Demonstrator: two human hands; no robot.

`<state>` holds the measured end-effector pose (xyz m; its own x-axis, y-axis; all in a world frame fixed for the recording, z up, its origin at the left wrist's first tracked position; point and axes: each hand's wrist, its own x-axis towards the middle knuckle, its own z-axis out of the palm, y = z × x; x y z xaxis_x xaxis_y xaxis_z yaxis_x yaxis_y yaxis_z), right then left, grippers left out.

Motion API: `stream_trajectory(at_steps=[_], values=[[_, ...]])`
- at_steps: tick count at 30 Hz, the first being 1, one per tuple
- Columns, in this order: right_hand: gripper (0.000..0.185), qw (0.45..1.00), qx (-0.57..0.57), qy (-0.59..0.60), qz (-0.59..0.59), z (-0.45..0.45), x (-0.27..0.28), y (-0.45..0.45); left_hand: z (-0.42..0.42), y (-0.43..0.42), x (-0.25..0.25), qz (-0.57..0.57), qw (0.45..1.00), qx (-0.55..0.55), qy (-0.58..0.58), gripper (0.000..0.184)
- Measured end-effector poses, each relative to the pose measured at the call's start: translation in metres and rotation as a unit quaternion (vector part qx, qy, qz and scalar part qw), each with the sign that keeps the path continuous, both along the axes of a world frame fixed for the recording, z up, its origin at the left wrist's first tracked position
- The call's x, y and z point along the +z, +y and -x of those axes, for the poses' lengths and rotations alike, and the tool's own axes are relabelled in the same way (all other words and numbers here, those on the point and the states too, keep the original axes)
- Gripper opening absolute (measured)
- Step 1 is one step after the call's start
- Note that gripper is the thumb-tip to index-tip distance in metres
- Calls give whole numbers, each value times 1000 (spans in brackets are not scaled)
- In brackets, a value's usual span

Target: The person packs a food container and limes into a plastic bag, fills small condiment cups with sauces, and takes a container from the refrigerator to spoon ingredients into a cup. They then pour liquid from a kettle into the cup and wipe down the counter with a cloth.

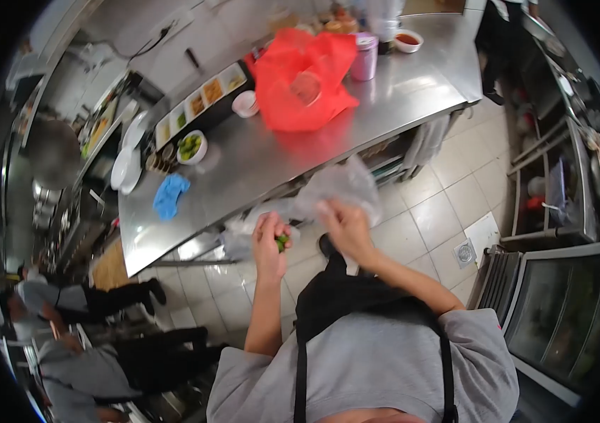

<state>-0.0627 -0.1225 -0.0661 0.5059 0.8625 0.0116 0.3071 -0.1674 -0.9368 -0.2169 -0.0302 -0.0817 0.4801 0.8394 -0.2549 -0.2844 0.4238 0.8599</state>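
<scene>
Several small green pieces, like cut limes [282,242], sit in my left hand [268,238], whose fingers are curled around them. My right hand [345,227] is at the near side of a thin clear plastic bag [345,185]; its fingers are bent and pinched at the plastic, a little blurred. The bag spreads out in front of the steel table's edge. On the table [233,166] stands a white bowl [202,152] of similar green pieces. Beyond my hands lies a large red plastic bag [307,88] with a round container showing through it.
A blue cloth [171,196], white dishes [126,169] and a tray of condiments [198,106] are on the table's left. A pink-lidded jar [364,56] and sauce bowl [407,41] stand at the back. Co-workers [85,366] are at lower left; a glass-door fridge [560,310] is right.
</scene>
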Motion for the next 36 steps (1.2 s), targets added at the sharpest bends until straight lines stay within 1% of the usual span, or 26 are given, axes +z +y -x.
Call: stream_trajectory(at_steps=[3,6,7,9,10,11,13,14,15,18,19,20,21,22,24,25,27,28,29,30,31,32,33,34,35,36], values=[[22,997,3,30,-67,6,-5,10,-13,-27,31,84,977,-166,100,17],[23,986,50,-46,-155,24,-5,13,-37,-11,10,199,974,-96,39,18],[26,991,57,-21,-120,23,-9,16,-41,3,3,216,973,-74,-16,19],[28,994,71,-65,-44,24,-9,16,-46,27,-19,257,958,-31,-123,21],[29,993,76,-88,-7,24,-7,19,-52,40,-32,222,968,-45,-111,22],[31,998,34,-39,-30,24,-24,32,-57,52,-45,188,976,-57,-99,24],[30,996,3,55,-63,10,-41,73,-67,84,-57,143,986,-59,-65,26],[31,998,21,42,-35,5,-32,87,-72,104,-58,132,989,-50,-42,27],[33,999,40,26,-11,-2,-20,103,-75,124,-56,117,992,-39,-21,28],[34,997,49,50,-29,-18,-1,162,-70,157,-8,32,974,-164,154,30],[34,995,62,71,-16,-21,10,174,-67,161,12,-83,933,-179,302,30],[33,993,72,90,-8,-29,27,187,-60,168,28,-207,886,-211,357,29],[33,991,81,109,0,-35,38,194,-49,173,42,-326,820,-240,405,27],[34,992,102,67,-13,-41,42,198,-42,175,58,-439,735,-266,444,27],[36,989,137,-18,-44,-55,45,200,-31,168,92,-521,646,-265,492,25],[41,974,183,-30,-133,-57,40,199,-26,167,102,-561,596,-262,511,25],[61,917,281,-18,-281,-51,15,202,-18,186,91,-690,571,-173,410,25],[71,906,300,-3,-299,-34,9,209,-20,192,87,-748,552,-128,346,25],[46,925,311,-8,-217,-26,-4,216,-18,184,90,-760,554,-34,337,40],[33,936,327,100,-84,-21,-20,231,-17,174,95,-770,549,66,318,58],[28,944,275,106,-151,-13,-24,239,-15,174,65,-635,743,83,195,75],[24,941,225,119,-222,1,-27,243,-7,177,27,-569,791,66,213,94],[25,939,202,172,-219,9,-15,240,1,181,-11,-499,833,54,231,115],[26,934,182,229,-206,17,-8,230,4,189,-63,-509,831,23,223,101],[30,953,188,123,-203,19,-16,227,7,196,-113,-517,828,-8,215,89],[33,961,191,12,-200,16,-23,228,6,209,-129,-632,727,-49,264,77]])
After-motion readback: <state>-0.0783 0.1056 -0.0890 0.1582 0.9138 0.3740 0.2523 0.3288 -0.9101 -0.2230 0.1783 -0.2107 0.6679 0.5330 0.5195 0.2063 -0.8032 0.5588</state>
